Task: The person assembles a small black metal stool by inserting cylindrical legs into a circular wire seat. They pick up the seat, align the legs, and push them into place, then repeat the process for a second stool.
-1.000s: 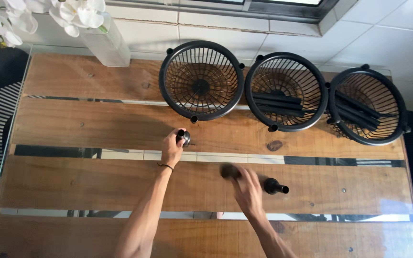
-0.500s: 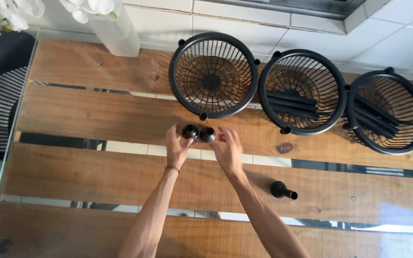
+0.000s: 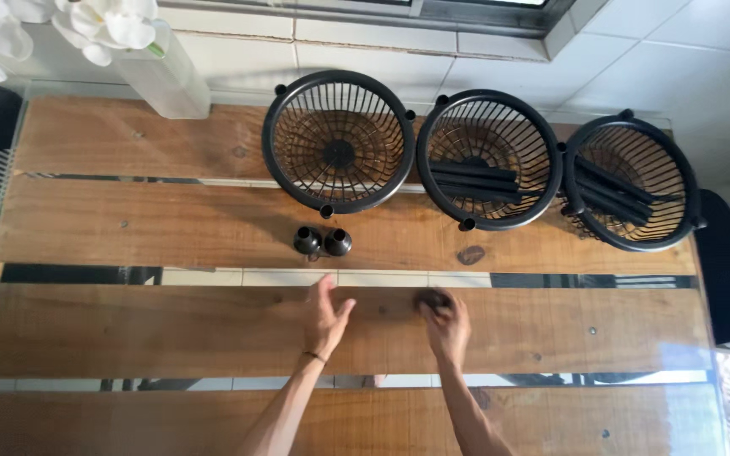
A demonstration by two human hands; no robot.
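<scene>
At the far left a clear vase [image 3: 166, 80] with white flowers [image 3: 99, 21] stands on the wooden table [image 3: 128, 228]. Three black wire baskets line the far edge: the left basket [image 3: 338, 140] looks empty, the middle basket [image 3: 489, 159] and the right basket [image 3: 631, 180] each hold dark sticks or tubes. Two small dark bottles [image 3: 322, 241] stand upright, touching each other, just near of the left basket and apart from both hands. So two bottles look set in place, none is in a basket, and a third thing is in hand. The left hand [image 3: 326, 317] lies near of the bottles, fingers spread and released, grasping nothing. The right hand [image 3: 444, 325] closes over a small dark object [image 3: 433, 298], likely another bottle, though its shape is blurred. No labels or signs show on anything
</scene>
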